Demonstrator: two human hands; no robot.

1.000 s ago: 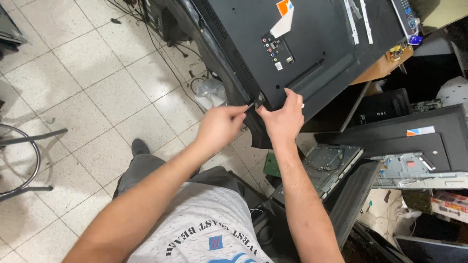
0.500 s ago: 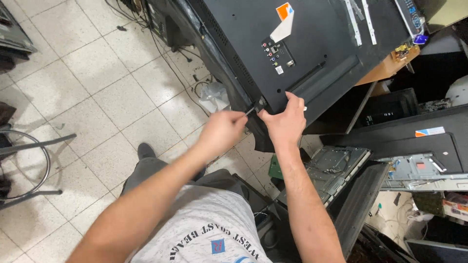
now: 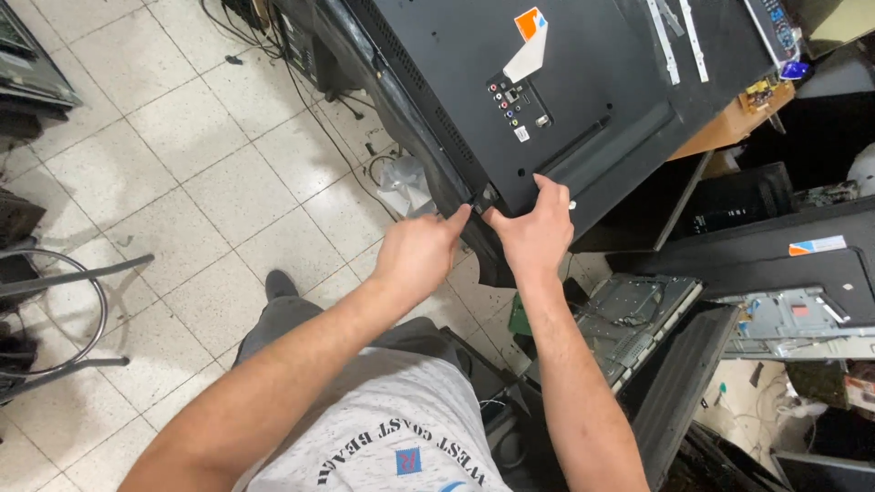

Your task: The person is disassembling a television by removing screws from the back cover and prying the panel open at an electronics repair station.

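Pale floor tiles (image 3: 173, 173) run under a cluttered repair space, with cables trailing across them near the top. Above them a large black television back panel (image 3: 583, 100) lies tilted, its port cluster and an orange-and-white sticker facing up. The left hand (image 3: 417, 253) reaches to the panel's lower corner with its fingers (image 3: 453, 221) drawn together at the edge seam, pinching or pressing something too small to make out; whether it actually grips anything I cannot tell. The right hand (image 3: 536, 232) lies spread on the same corner, palm down, thumb at the edge and fingertips on the black plastic, bracing it rather than clasping it. Just beside the left hand a crumpled clear plastic bag (image 3: 404, 182) sits on the floor. To the right, a bare metal chassis (image 3: 629, 314) and another dark panel (image 3: 775, 264) crowd close. A metal chair frame (image 3: 64, 314) stands well apart at the left
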